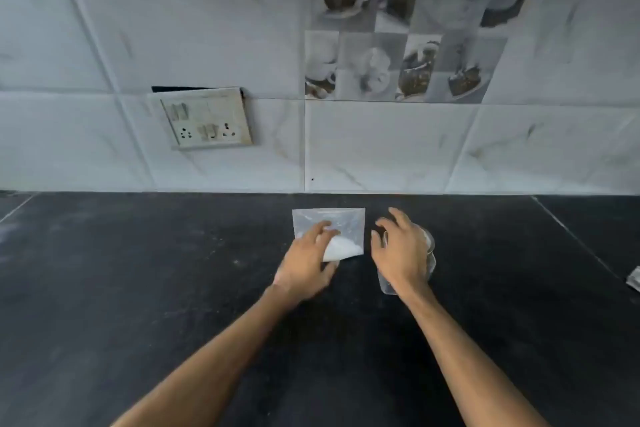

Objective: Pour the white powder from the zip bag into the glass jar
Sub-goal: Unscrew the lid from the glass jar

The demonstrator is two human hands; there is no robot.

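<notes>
A clear zip bag [341, 220] with white powder [343, 248] in its near end lies on the black counter [138, 288], close to the wall. My left hand [308, 260] is on the bag's near left corner, fingers laid over it and thumb tucked at its near edge, pinching it. The glass jar [428, 246] stands just right of the bag and is mostly hidden under my right hand [401, 250]. That hand is spread over the jar's top with fingers apart, and whether the palm touches it cannot be told.
The tiled wall [381, 149] rises right behind the bag. A switch and socket plate [207, 118] hangs on it to the left. A small grey object [634, 279] pokes in at the counter's right edge.
</notes>
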